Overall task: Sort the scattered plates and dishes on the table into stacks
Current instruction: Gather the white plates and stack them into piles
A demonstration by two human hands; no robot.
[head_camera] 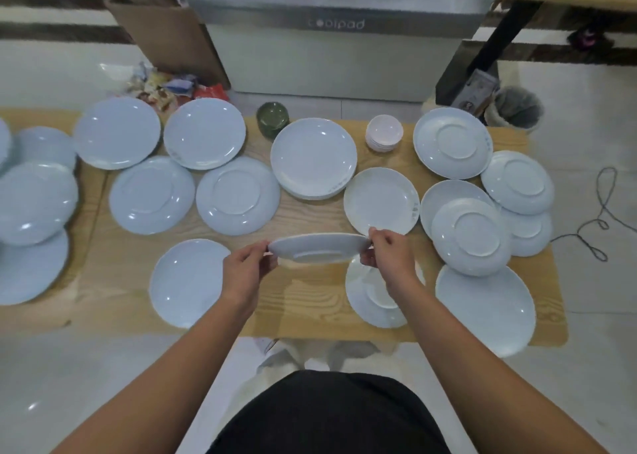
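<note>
Both hands hold one white plate (pixel 319 248) level above the middle of the wooden table (pixel 303 291), its underside towards me. My left hand (pixel 250 264) pinches its left rim and my right hand (pixel 387 250) pinches its right rim. Behind it stands a stack of white plates (pixel 313 158). Many more white plates lie scattered: an upright one (pixel 382 200) just beyond my right hand, one (pixel 188 283) left of my left hand, an upside-down one (pixel 374 298) under my right wrist, and overlapping ones (pixel 470 236) to the right.
A green glass bowl (pixel 272 119) and a stack of small white bowls (pixel 384 132) stand at the table's far edge. More plates (pixel 34 202) cover a second table on the left. Behind are a cardboard box (pixel 172 36), a grey appliance (pixel 337 39) and a cable (pixel 601 212) on the floor.
</note>
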